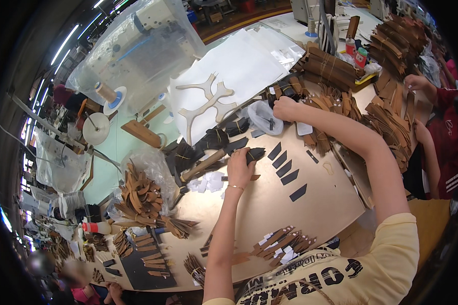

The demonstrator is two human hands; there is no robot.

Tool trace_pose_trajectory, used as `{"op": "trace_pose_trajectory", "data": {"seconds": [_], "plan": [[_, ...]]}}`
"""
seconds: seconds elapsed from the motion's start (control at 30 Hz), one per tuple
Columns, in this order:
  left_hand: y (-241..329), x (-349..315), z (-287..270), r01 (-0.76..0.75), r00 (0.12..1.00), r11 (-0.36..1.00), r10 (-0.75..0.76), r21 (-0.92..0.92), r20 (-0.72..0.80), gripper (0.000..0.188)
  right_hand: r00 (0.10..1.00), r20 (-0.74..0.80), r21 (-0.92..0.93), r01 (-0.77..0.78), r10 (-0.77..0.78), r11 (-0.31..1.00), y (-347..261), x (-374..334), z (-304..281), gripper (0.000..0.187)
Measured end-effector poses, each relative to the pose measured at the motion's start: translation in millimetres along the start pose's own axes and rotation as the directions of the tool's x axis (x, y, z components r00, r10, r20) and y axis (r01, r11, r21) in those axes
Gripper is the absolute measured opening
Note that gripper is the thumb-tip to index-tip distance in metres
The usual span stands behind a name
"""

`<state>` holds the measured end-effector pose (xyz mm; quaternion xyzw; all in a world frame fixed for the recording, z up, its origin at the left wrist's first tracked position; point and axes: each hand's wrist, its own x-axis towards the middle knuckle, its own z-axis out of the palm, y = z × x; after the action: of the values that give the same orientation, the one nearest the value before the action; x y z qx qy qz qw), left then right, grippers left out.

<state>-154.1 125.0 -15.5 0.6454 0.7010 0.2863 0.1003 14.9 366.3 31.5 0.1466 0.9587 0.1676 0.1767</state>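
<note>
My left hand [240, 165] is closed round a stack of dark leather pieces [255, 155] at the middle of the table. A brown strip [254, 177] lies by that wrist. My right hand [287, 109] reaches farther out, fingers bent together at the edge of a translucent plastic tub [262, 118]; what it pinches, if anything, is hidden. Between and below the hands, several dark slanted pieces [284, 169] lie in a row on the tan tabletop [325, 190]. Dark bundles [216, 137] tied with bands lie beyond my left hand, beside a hammer-like tool with a wooden handle [203, 166].
White paper slips [208, 182] lie left of my left hand. Brown strip bundles [142, 190] crowd the left, more bundles [331, 68] the far right. Pale cut-out templates [206, 101] rest on white sheets [239, 61]. A co-worker's hands [421, 86] handle strips at right.
</note>
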Motion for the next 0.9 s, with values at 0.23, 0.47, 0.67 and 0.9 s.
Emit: {"op": "trace_pose_trajectory", "data": {"seconds": [0.23, 0.47, 0.67, 0.9], "plan": [[5, -7, -3, -0.062, 0.979, 0.998, 0.067, 0.031, -0.19, 0.05, 0.932, -0.337, 0.462, 0.039, 0.135, 0.886, 37, -54, -34, 0.025], [41, 5, -18, -0.013, 0.976, 0.87, -0.096, -0.493, -0.195, 0.052, 0.84, 0.04, 0.943, 0.147, 0.542, -0.297, -3, -85, -55, 0.044], [47, 22, -23, 0.257, 0.958, 0.486, -0.244, -0.836, 0.153, 0.043, 0.909, 0.152, 0.785, 0.127, 0.387, -0.606, -97, -54, -56, 0.045], [-12, 49, -72, 0.425, 0.877, 0.698, -0.159, -0.576, 0.454, 0.039, 0.979, 0.032, 0.912, 0.054, 0.201, -0.407, -92, -14, -45, 0.033]]}}
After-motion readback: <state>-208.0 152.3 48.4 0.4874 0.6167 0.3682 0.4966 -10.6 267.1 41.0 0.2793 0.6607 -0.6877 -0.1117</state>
